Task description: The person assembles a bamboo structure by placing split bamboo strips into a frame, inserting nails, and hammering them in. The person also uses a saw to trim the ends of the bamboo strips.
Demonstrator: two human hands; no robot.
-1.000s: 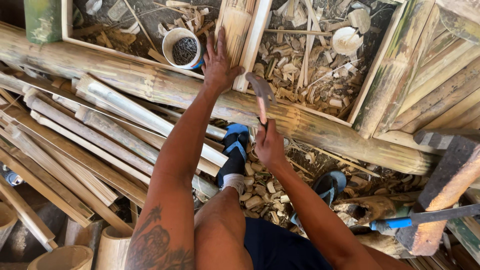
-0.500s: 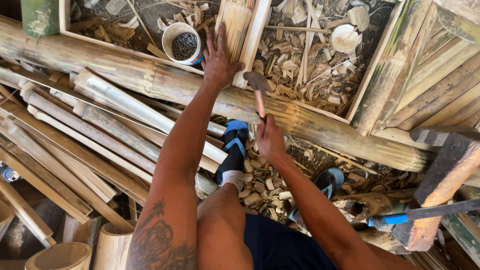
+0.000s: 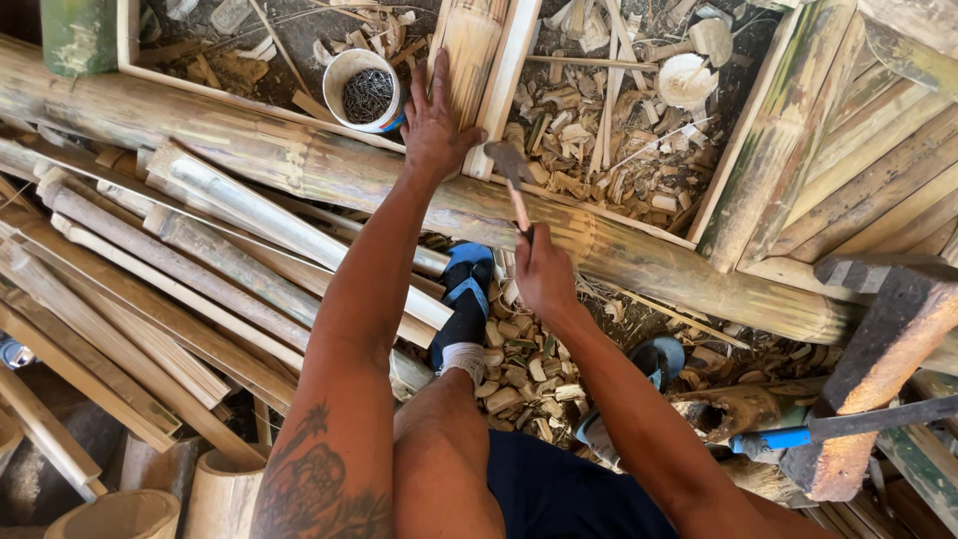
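Bright, even daylight from above; soft shadows beneath the arms; sharp focus; slight wide-angle bending at edges.

A white cup (image 3: 366, 92) of dark nails is set on the littered ground inside the wooden frame (image 3: 126, 40), near its left side. Split bamboo strips (image 3: 200, 250) are piled at the left. A blue-handled tool (image 3: 848, 424) is laid across a wooden block (image 3: 878, 359) at the right.

Layout at the bamboo pole

A hammer (image 3: 513, 185) was held over the long pole (image 3: 299, 165); a cup of nails (image 3: 366, 92) was set behind it, split slats (image 3: 200, 260) were stacked left, and a block (image 3: 878, 359) lay right.
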